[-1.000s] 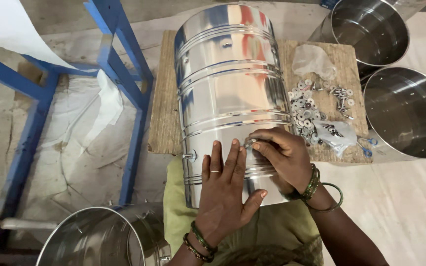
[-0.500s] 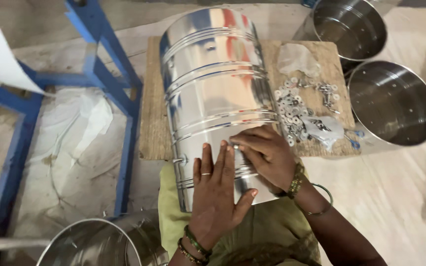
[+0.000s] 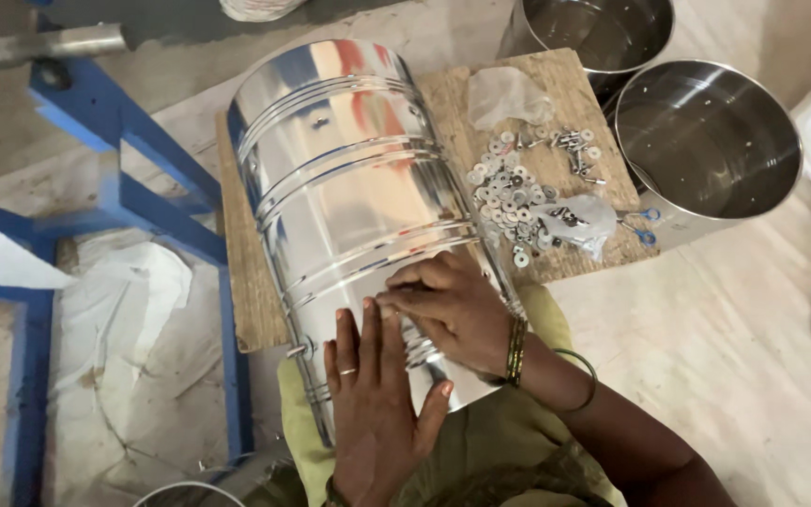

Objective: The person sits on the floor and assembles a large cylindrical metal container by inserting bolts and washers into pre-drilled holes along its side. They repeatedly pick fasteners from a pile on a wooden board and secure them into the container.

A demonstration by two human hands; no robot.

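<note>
Across the person's lap and a rough wooden board [image 3: 241, 282] lies a large shiny ribbed steel drum [image 3: 349, 207], on its side with its near end toward the body; resting it this way brings its curved wall up under both hands. The left hand [image 3: 377, 413] is laid flat on the metal with fingers spread, a ring on one finger, which looks like a way of keeping the round body from rolling. The right hand [image 3: 452, 305] sits just beyond it, fingertips drawn together against the wall near a raised rib, as if pinching something small; what it grips, if anything, is hidden by the fingers. Bangles circle both wrists.

To the right of the drum, on the same board, a scatter of small metal washers and screws [image 3: 513, 192] lies within easy reach of the right hand, with a crumpled clear plastic bag [image 3: 579, 221] partly over them and another clear bag [image 3: 509, 94] farther off. Beyond the board's far right corner stand two open steel pots [image 3: 706, 141], one behind the other. On the left, a blue painted metal frame [image 3: 124, 188] stands on the floor, with white plastic sheeting [image 3: 114, 310] beside it.
</note>
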